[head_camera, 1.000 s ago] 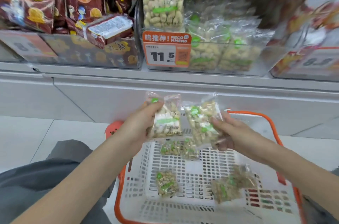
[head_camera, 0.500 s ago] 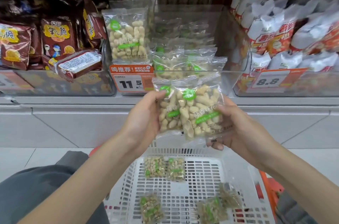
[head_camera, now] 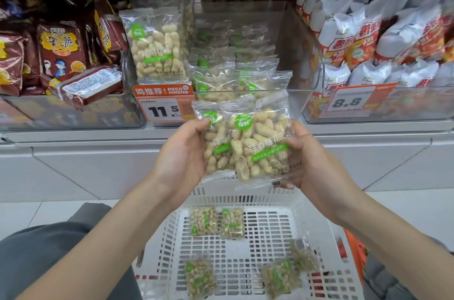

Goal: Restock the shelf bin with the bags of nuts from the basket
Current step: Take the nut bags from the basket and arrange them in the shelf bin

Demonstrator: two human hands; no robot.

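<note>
Two clear bags of peanuts with green labels overlap in front of the shelf. My left hand (head_camera: 183, 150) grips the left bag of nuts (head_camera: 216, 142) at its side. My right hand (head_camera: 312, 159) holds the right bag of nuts (head_camera: 260, 147) from behind and below. Just beyond them stands the clear shelf bin (head_camera: 282, 74), with similar bags lying low at its front and one bag (head_camera: 157, 47) upright at its left. Below my hands the white basket (head_camera: 270, 204) holds several smaller bags of nuts (head_camera: 204, 222).
A price tag reading 11.5 (head_camera: 163, 104) hangs on the bin's front left. A bin of dark red snack bags (head_camera: 61, 54) stands to the left, a bin of white and red bags (head_camera: 373, 42) to the right. My grey-clad knee (head_camera: 49, 250) is at lower left.
Both hands have lifted the two bags out of the basket and up in front of the shelf bin, bringing them together until they overlap. The view has tilted up toward the shelf.
</note>
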